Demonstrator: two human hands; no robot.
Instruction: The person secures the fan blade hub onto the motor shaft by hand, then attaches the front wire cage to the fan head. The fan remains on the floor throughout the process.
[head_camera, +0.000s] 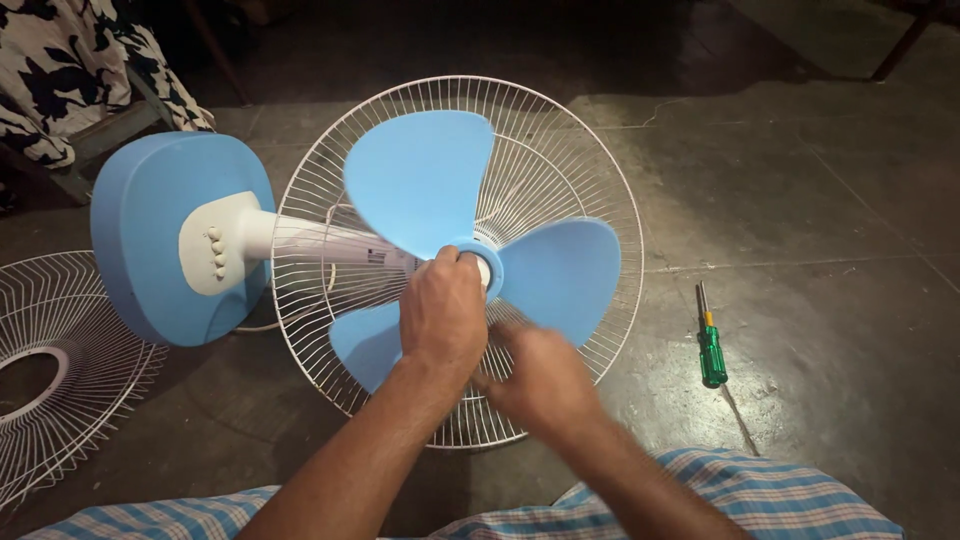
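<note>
A table fan lies on its side on the dark floor. Its blue three-bladed propeller (425, 180) sits in the white rear wire guard (590, 150), and its blue round base (150, 235) points left. My left hand (442, 315) is closed around the hub cap (480, 268) at the centre of the blades. My right hand (540, 380) is blurred just below the hub, over the lower edge of the guard; what it holds cannot be made out.
The detached front wire guard (60, 370) lies on the floor at the left. A green-handled screwdriver (711, 345) lies to the right of the fan. A black-and-white patterned cloth (60, 70) hangs at the top left. My checked garment (760, 490) shows below.
</note>
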